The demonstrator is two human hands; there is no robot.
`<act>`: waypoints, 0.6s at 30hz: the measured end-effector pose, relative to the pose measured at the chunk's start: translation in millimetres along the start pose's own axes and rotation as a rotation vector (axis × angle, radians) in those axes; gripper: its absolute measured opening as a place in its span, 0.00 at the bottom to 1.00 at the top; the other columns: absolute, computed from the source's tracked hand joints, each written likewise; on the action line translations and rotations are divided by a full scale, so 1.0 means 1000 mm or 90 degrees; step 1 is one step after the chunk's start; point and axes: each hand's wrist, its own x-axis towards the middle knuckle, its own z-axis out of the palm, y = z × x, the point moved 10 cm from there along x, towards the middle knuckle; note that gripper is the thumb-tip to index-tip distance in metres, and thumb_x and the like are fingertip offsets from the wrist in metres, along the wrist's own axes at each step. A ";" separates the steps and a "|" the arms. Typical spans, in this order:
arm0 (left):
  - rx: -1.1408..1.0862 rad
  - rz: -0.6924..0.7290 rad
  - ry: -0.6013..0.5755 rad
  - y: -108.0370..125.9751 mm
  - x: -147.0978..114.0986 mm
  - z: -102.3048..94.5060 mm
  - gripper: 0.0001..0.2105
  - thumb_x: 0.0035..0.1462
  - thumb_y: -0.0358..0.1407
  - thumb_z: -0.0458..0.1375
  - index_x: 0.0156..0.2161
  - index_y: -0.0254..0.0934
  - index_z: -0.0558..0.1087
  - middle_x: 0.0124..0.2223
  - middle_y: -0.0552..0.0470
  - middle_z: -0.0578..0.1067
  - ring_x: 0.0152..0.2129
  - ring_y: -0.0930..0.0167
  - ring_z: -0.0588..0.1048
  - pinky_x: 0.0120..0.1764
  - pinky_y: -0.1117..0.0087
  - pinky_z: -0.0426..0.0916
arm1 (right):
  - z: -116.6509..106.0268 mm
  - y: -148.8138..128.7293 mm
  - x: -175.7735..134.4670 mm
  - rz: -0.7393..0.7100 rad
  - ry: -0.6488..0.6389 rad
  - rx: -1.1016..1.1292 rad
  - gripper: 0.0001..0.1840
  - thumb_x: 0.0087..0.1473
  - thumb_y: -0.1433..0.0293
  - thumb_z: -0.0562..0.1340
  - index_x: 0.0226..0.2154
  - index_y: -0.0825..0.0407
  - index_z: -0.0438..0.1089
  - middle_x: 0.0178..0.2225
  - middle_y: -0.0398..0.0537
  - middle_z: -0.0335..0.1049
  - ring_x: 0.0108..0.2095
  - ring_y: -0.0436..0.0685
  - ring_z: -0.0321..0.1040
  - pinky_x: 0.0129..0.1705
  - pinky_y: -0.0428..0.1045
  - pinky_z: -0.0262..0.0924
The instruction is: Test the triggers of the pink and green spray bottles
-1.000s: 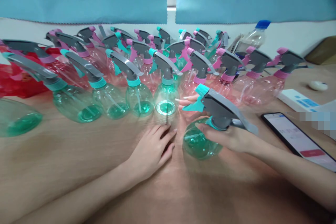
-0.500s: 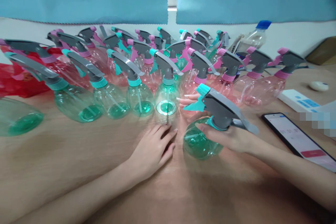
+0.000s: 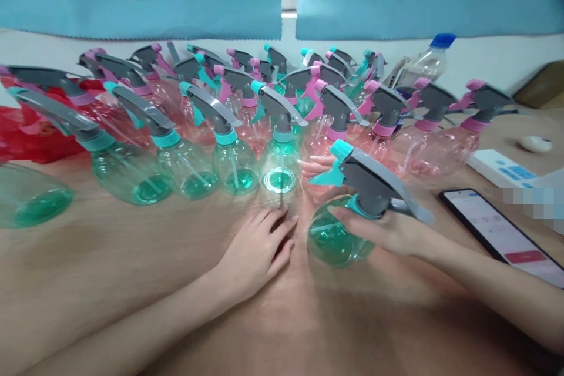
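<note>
Right hand: fingers wrapped around the green spray bottle, standing on the table near the row's end.
Left hand: flat, fingers spread, holding nothing.
Progress: many capped bottles lined up; this one stands outside the row.

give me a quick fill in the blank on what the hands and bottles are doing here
1. The right hand grips a green spray bottle with a ____ nozzle.
2. The left hand lies flat on the ____.
3. The phone lies to the ____ of the right hand.

Missing: teal; table; right
</note>
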 end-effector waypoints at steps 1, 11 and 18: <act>-0.001 -0.001 0.000 0.000 0.000 0.000 0.16 0.64 0.34 0.50 0.54 0.30 0.70 0.53 0.38 0.70 0.50 0.57 0.68 0.51 0.51 0.66 | 0.000 0.000 0.000 0.000 -0.002 0.001 0.27 0.48 0.75 0.57 0.52 0.45 0.65 0.54 0.45 0.69 0.53 0.61 0.68 0.45 0.52 0.73; -0.010 -0.005 0.003 -0.001 0.000 -0.001 0.16 0.64 0.34 0.50 0.54 0.32 0.69 0.53 0.38 0.71 0.50 0.57 0.69 0.50 0.50 0.67 | -0.003 0.003 -0.001 0.025 0.016 -0.007 0.29 0.46 0.74 0.58 0.53 0.43 0.65 0.52 0.45 0.70 0.47 0.62 0.73 0.37 0.53 0.75; -0.008 -0.008 -0.010 -0.001 0.001 0.000 0.16 0.64 0.34 0.50 0.54 0.31 0.69 0.53 0.38 0.70 0.51 0.57 0.68 0.51 0.51 0.66 | -0.001 0.003 0.000 0.023 0.008 0.017 0.25 0.47 0.74 0.58 0.50 0.44 0.67 0.49 0.46 0.72 0.48 0.60 0.72 0.39 0.50 0.75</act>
